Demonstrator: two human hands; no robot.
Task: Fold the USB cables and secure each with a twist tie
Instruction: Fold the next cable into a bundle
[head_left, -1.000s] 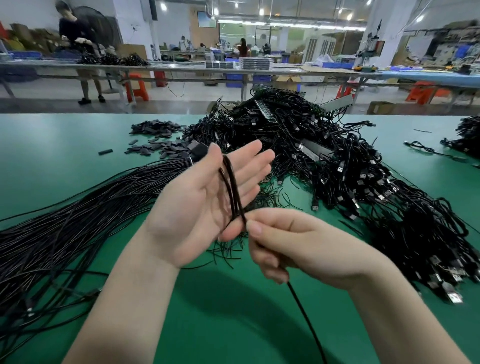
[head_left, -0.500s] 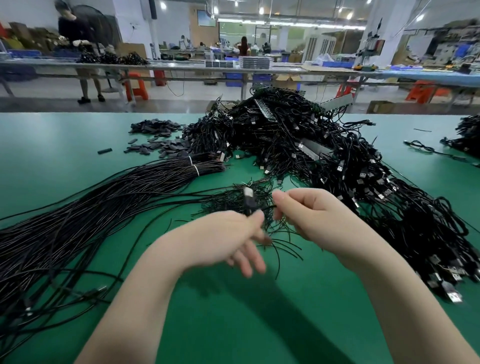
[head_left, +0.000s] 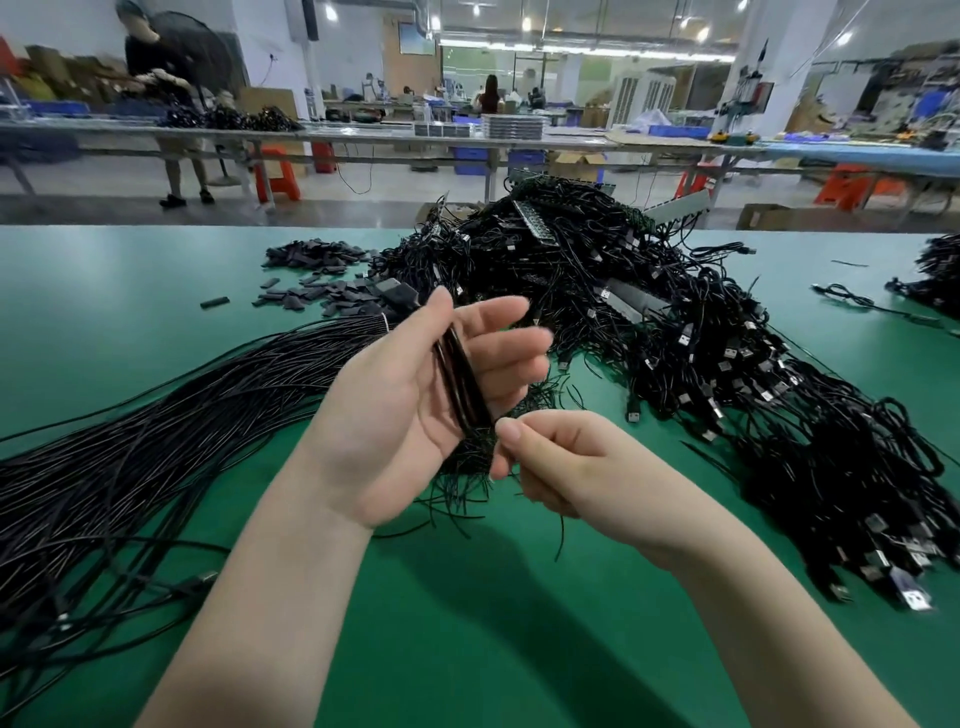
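My left hand (head_left: 415, 410) is raised palm up over the green table (head_left: 493, 623), fingers nearly straight. A black USB cable (head_left: 462, 379), folded into several strands, lies across the palm between thumb and fingers. My right hand (head_left: 561, 467) sits just right of the fold's lower end, thumb and fingers curled, pinching the cable there; a thin black end (head_left: 560, 535) hangs below it. A small heap of black twist ties (head_left: 462, 483) lies under both hands.
A long bundle of straight black cables (head_left: 156, 431) fans out to the left. A big tangled pile of USB cables (head_left: 701, 364) fills the centre and right. Flat black pieces (head_left: 311, 275) lie at the back left. More cables (head_left: 935, 270) sit at the far right edge.
My left hand has turned palm up and risen with the folded cable laid across it. My right hand has dropped to the lower end of the fold.
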